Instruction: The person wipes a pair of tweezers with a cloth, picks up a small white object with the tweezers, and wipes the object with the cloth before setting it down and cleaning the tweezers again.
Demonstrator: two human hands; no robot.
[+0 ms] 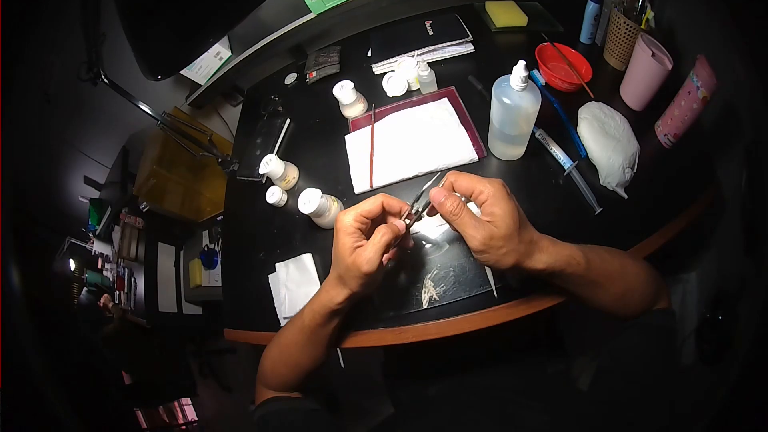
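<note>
My left hand (368, 242) is closed, its thumb and fingers pinched around a slim shiny metal tool (419, 202) that points up and to the right. Close beside it, my right hand (486, 220) is closed too, thumb against forefinger at the tool's upper end. Whatever lies between the right fingertips is too small to make out. Below the hands, a small pile of thin pale slivers (431, 290) lies on a glossy dark sheet (456, 276). A thin white pointed strip (490, 282) shows under my right wrist.
White paper (420, 140) with a red-handled brush (372, 148) covers a maroon tray (474, 124). White jars (320, 207) stand left. A large clear bottle (512, 120), a syringe (566, 170), a white wrapped lump (608, 144) and a red bowl (562, 66) are right.
</note>
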